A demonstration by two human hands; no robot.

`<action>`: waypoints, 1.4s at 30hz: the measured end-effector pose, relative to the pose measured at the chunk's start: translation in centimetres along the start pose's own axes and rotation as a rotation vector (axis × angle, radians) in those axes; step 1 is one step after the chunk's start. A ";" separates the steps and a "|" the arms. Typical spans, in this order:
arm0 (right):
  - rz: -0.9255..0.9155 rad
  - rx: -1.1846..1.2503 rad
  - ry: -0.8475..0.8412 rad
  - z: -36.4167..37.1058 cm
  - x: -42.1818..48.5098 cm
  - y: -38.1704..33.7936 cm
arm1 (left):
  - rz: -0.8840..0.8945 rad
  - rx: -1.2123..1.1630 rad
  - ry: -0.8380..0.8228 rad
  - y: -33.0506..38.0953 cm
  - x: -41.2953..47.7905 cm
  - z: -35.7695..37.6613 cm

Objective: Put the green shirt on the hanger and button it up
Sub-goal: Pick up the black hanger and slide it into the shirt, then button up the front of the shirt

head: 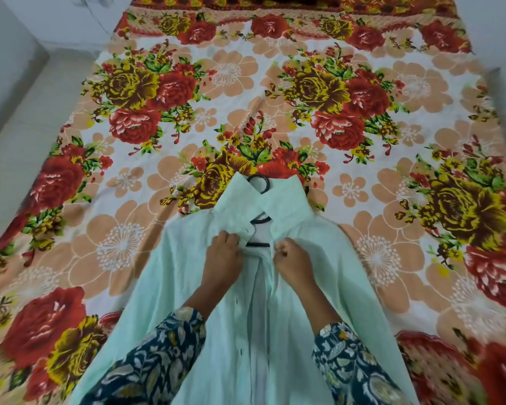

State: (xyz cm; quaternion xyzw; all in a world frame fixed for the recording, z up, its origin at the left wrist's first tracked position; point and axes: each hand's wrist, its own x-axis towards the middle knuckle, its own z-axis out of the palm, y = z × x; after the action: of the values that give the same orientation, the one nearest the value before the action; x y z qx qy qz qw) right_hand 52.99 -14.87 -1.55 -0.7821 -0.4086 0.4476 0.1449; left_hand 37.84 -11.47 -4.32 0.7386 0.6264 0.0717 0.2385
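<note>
**Head view, sole entry.**

1. Hanger: black. The hook shows above the collar, and two short bars show in the open neck. It is already inside the garment and serves as the landmark for all items below.
2. Shirt: pale green, lying front-up on the bed. It is spread over and below the hanger, with the front open from the neck down. The collar stands around the hanger's hook. Small dark buttons run down the left front edge, below the hanger.
   - Handling, by judgement: light, thin and limp, creasing readily and sliding easily on the hanger. It is not fragile. It is best taken by the stiffer front edges just below the collar, button side to hole side, working from the top downward.
3. Left hand: just below and left of the hanger's lower bar. The fingers are curled, pinching the left front edge at the top button.
4. Right hand: just below and right of the same bar. The fingertips are pressed together on the right front edge. The two edges are near each other but not yet joined.
5. Sleeves: dark floral print on the person's forearms, well below the hanger.
6. Sheet: floral, red and peach, lying under the shirt and beyond the hanger.

Status, by judgement: hanging is done and no button is fastened yet.
</note>
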 end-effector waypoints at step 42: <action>0.267 -0.011 -0.011 15.5 -34.1 17.8 | -0.295 -0.158 -0.502 1.5 -41.7 5.0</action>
State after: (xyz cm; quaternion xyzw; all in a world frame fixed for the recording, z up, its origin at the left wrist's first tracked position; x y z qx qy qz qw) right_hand 40.34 -54.36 -0.90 -0.8278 -0.3041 0.4650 0.0774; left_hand 32.66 -52.95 0.01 0.6135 0.6409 -0.1000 0.4503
